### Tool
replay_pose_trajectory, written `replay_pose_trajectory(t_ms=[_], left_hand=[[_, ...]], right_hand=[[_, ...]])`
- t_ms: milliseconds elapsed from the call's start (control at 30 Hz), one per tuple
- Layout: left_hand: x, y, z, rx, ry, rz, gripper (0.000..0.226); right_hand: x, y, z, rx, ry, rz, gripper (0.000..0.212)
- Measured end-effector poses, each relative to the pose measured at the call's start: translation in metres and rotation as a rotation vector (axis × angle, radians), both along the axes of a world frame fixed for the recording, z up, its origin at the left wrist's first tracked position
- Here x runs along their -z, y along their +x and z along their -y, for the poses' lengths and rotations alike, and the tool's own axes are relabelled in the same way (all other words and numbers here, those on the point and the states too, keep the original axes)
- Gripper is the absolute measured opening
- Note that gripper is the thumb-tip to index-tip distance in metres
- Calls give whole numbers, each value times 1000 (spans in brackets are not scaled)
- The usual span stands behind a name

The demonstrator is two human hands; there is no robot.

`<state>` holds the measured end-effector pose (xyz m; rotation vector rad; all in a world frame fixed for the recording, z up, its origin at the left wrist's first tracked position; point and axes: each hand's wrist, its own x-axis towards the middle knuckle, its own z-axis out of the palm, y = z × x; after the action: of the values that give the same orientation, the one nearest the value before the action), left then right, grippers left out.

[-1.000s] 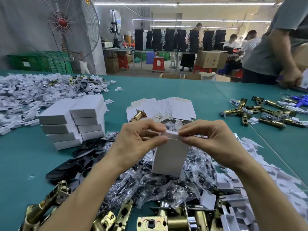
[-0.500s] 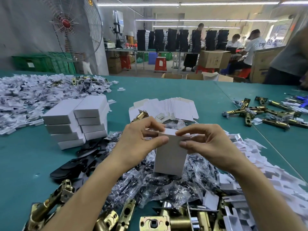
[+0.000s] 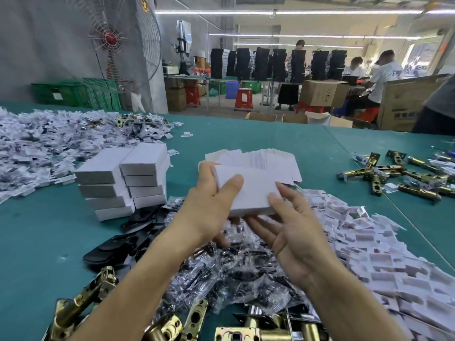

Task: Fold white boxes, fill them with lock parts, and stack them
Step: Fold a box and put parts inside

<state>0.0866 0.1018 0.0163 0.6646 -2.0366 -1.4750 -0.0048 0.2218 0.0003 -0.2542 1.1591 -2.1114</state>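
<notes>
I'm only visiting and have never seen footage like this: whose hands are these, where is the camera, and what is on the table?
There is no machine: these are a person's two bare hands, filmed by one wide-angle camera worn on the head, looking forward and down. The left hand grips a folded white box, thumb on top; the right hand is open, fingers straight at the box's near end. On the green table stand two stacks of closed boxes, with flat blanks behind the held one. Bagged parts lie under the hands, brass latches to the right, black plates to the left.
</notes>
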Motion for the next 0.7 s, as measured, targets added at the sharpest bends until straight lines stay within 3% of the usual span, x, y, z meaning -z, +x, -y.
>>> replay_pose_trajectory(t_ms=[100,167,233,333,500,567,700], left_hand=[[3,1,-1,-105,-390,210,36],[2,3,3,-193,-478,264,41],[-2,4,10,-219,-406,196,48],[2,1,14,-116,-121,-33,56],[6,-1,5,180,153,-33,20],[5,1,2,285,273,4,17],[-2,-6,5,157,250,-94,11]], right_hand=[[10,7,5,-115,84,89,20],[11,5,5,-141,117,113,20],[10,-1,3,-91,104,92,21],[3,-11,-2,18,76,-2,21],[-10,-25,-12,99,47,-174,16],[-14,-27,-15,99,42,-228,18],[-14,-26,-14,-18,5,-243,48]])
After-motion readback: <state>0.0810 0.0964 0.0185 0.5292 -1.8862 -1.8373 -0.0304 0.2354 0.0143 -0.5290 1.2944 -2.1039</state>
